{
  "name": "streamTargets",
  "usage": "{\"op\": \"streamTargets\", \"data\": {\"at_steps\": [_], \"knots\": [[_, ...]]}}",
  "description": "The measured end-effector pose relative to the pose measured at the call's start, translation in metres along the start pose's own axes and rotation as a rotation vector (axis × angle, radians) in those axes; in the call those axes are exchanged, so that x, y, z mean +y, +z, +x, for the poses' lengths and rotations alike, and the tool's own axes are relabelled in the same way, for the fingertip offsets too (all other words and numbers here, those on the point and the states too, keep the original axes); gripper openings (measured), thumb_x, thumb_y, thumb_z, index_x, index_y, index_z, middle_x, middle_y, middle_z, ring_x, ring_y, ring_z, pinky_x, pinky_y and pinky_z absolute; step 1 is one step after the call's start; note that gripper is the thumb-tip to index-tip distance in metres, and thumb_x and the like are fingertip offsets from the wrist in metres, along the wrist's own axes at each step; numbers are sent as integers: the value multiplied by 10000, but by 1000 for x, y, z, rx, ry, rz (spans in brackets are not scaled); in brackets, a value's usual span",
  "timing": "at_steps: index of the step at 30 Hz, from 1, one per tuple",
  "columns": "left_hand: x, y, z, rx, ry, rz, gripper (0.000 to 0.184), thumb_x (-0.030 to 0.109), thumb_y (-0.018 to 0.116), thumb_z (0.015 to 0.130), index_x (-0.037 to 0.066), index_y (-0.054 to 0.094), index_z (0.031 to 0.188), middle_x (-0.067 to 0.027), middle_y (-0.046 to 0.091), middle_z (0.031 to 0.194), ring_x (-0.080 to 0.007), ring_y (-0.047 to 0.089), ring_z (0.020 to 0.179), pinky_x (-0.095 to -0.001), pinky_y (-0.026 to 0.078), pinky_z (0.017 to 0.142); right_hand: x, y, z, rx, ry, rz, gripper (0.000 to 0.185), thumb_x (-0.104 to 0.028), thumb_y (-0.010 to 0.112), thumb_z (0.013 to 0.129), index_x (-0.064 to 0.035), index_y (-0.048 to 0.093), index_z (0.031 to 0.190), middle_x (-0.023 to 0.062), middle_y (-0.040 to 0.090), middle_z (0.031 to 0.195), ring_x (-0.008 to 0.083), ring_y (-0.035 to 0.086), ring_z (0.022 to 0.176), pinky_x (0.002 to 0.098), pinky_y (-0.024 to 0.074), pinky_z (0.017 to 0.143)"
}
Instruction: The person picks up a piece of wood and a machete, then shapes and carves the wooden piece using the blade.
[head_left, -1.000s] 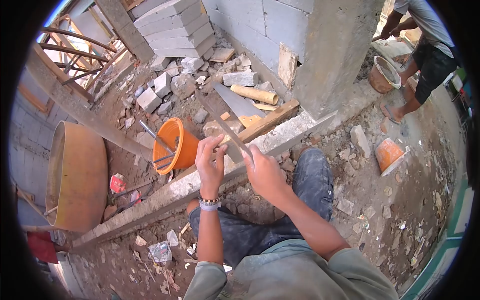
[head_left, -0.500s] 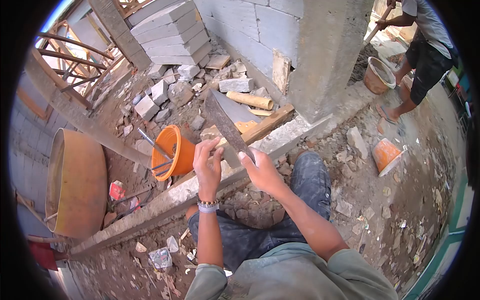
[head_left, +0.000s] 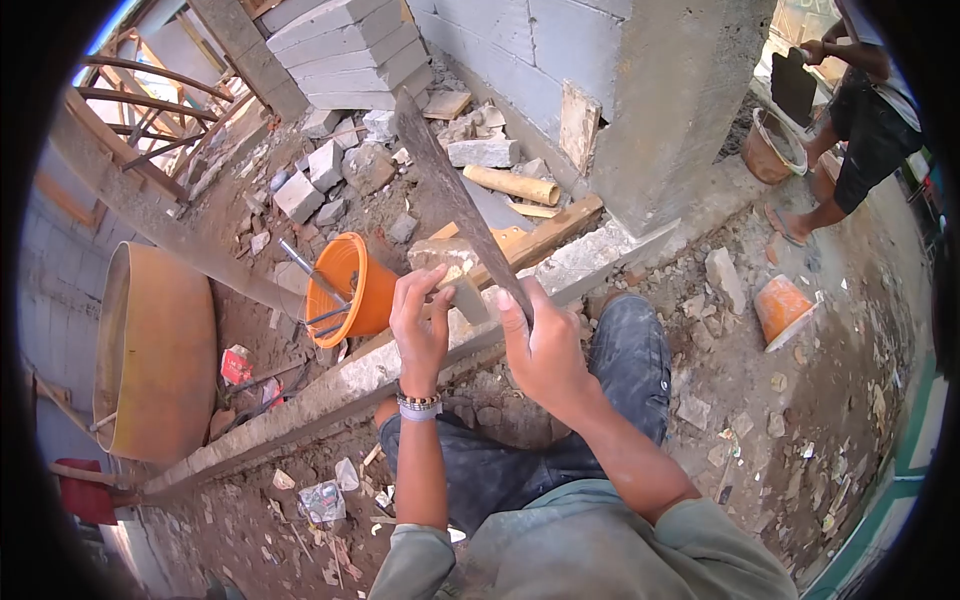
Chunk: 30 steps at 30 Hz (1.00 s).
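Note:
My right hand (head_left: 548,350) is closed round the handle end of a long, dark-bladed machete (head_left: 455,190), which tilts up and away to the left. My left hand (head_left: 418,335), wearing bracelets at the wrist, is curled with thumb and fingers round a short, pale, wood-like block (head_left: 467,300). That block stands over the low concrete ledge (head_left: 365,375), just left of the blade. Behind it a rough stone-like chunk (head_left: 440,257) and a wooden plank (head_left: 550,238) lie along the ledge. The machete's handle is hidden in my grip.
An orange bucket (head_left: 372,300) holding metal tools stands left of my hands. Rubble (head_left: 365,168) and stacked grey blocks (head_left: 350,55) lie beyond. At right, another person (head_left: 865,110) holds a flat dark tool (head_left: 793,88) over a bucket (head_left: 770,150). An orange pail (head_left: 783,308) lies tipped.
My right hand has moved slightly right and lower, and the machete stands higher and steeper. My left hand stays near the block. The other person's flat tool has come into view above the bucket.

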<state>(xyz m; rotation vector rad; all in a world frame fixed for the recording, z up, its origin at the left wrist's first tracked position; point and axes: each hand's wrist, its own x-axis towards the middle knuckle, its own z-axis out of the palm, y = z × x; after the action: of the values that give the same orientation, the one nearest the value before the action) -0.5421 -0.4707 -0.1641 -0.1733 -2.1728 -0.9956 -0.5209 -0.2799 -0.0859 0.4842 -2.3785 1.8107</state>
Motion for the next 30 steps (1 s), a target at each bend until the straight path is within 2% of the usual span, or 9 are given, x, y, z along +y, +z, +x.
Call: {"op": "streamTargets", "data": {"at_steps": [7, 10, 13, 16, 19, 22, 25, 28, 30], "knots": [[-4, 3, -2, 0, -20, -17, 320, 11, 750, 891, 62, 720, 1205, -156, 669, 1098, -275, 661, 977, -350, 557, 758, 67, 29, 0, -115, 103, -259, 286, -252, 522, 1073, 30, 569, 1075, 299, 636, 749, 531, 623, 743, 581, 451, 637], [-1, 0, -1, 12, -7, -29, 320, 10, 746, 895, 61, 720, 1210, -162, 665, 1103, -279, 661, 975, -351, 559, 759, 79, 35, 0, -33, 51, -126, 373, -322, 516, 1080, 39, 609, 1060, 219, 632, 677, 432, 662, 653, 521, 496, 628], [-1, -3, -2, 18, -2, -10, 303, 12, 740, 902, 51, 717, 1201, -163, 666, 1110, -284, 663, 983, -353, 564, 765, 94, 33, 8, -203, 384, 257, 403, -357, 530, 1077, 34, 613, 1026, 147, 601, 667, 284, 623, 624, 450, 485, 625], [-1, -6, -6, 19, 0, -1, 297, 15, 740, 904, 50, 716, 1198, -161, 668, 1116, -284, 664, 990, -353, 566, 767, 80, 25, 9, -15, 172, 101, 425, -376, 537, 1078, 39, 608, 1021, 89, 567, 677, 174, 551, 643, 366, 458, 615], [-2, -5, -5, 31, 8, 3, 300, 15, 743, 903, 51, 716, 1200, -159, 670, 1121, -281, 664, 995, -348, 565, 761, 44, 14, 7, 37, 63, 109, 411, -363, 528, 1084, 40, 602, 1053, 85, 571, 686, 168, 543, 660, 366, 454, 629], [-1, -5, -9, 18, -11, -10, 300, 14, 745, 902, 48, 715, 1199, -159, 671, 1121, -281, 663, 1001, -345, 563, 759, 8, 8, 4, 45, 55, 156, 369, -300, 512, 1080, 48, 618, 1148, 262, 664, 776, 459, 668, 758, 505, 496, 680], [2, -1, -7, 15, -12, -19, 299, 11, 745, 902, 44, 714, 1197, -159, 671, 1118, -284, 661, 1006, -347, 560, 761, 41, 24, -1, -75, 86, -90, 356, -278, 525, 1073, 56, 605, 1171, 300, 658, 771, 515, 652, 765, 550, 488, 651], [1, 1, -7, 19, 4, -14, 293, 10, 742, 903, 40, 713, 1193, -160, 671, 1115, -286, 660, 1008, -349, 557, 760, 55, 35, -7, -69, 134, -192, 341, -270, 533, 1067, 56, 604, 1139, 311, 645, 743, 528, 643, 777, 600, 466, 658], [2, 0, -6, 20, 9, 0, 290, 10, 741, 903, 39, 712, 1190, -160, 671, 1115, -286, 660, 1009, -348, 555, 757, 59, 34, -3, -41, 83, -153, 346, -281, 524, 1073, 53, 610, 1099, 274, 651, 732, 468, 657, 726, 557, 477, 654]]}}
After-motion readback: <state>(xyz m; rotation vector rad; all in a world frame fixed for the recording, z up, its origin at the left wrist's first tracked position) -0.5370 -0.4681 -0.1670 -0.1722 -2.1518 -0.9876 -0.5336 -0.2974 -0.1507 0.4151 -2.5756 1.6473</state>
